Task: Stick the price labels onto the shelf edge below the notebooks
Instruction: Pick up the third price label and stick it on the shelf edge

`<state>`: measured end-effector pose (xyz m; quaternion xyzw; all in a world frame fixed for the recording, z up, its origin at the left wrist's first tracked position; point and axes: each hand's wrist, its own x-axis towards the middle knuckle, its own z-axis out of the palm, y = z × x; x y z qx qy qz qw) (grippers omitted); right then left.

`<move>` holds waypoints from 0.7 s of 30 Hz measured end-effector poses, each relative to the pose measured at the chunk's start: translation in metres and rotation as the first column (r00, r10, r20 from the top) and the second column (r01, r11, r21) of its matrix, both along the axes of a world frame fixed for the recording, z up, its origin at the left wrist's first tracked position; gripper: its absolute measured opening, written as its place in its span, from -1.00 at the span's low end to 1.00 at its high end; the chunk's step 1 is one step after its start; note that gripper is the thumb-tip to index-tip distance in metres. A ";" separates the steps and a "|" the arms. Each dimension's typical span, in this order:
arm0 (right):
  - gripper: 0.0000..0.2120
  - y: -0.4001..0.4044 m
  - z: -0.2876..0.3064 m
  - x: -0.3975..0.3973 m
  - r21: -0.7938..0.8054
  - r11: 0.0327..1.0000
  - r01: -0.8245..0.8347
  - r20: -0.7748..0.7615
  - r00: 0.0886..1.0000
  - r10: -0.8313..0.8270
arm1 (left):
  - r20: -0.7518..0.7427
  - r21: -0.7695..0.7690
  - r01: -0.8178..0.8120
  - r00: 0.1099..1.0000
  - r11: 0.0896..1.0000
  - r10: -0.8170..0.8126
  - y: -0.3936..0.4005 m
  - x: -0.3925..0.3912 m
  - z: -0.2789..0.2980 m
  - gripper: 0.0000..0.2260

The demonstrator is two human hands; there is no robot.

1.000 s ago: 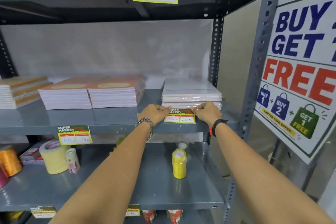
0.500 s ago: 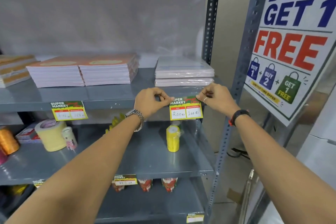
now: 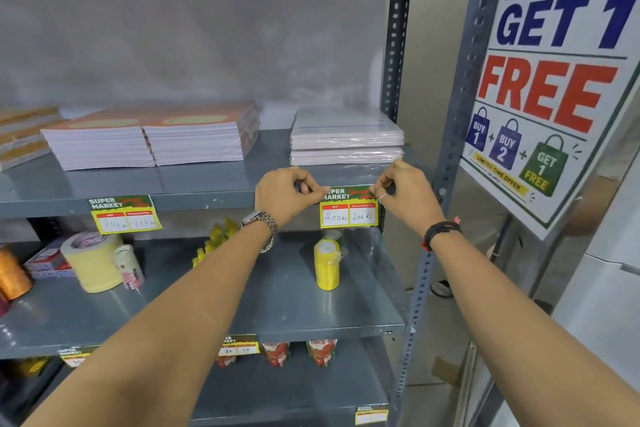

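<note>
Both hands pinch one price label (image 3: 348, 207) at frame centre: left hand (image 3: 285, 196) its left top corner, right hand (image 3: 403, 194) its right, against the shelf edge (image 3: 207, 205) below the notebooks (image 3: 346, 137).

Single head view, close, facing forward and slightly down at the shelf edge (image 3: 207, 198) ahead.

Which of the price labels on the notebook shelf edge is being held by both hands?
The right one, marked 200 and 100: the left hand and right hand pinch its top corners. The other label hangs untouched.
</note>
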<state>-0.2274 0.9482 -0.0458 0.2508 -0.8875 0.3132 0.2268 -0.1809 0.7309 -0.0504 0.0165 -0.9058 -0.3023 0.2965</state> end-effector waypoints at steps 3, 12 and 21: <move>-0.88 -0.001 -0.002 0.002 -0.017 1.000 0.014 -0.001 1.000 -0.014 | 0.003 -0.028 -0.008 1.000 1.000 0.008 0.000 0.000 0.000 -0.78; -0.48 -0.027 -0.017 -0.002 -0.115 0.988 0.105 0.087 0.992 -0.095 | -0.025 -0.429 0.095 0.993 0.898 -0.117 0.022 -0.013 -0.011 -0.59; -0.70 -0.020 -0.022 -0.010 -0.096 0.992 0.084 0.001 0.996 -0.084 | 0.134 -0.433 0.217 0.975 0.875 -0.176 0.005 -0.017 0.000 -0.65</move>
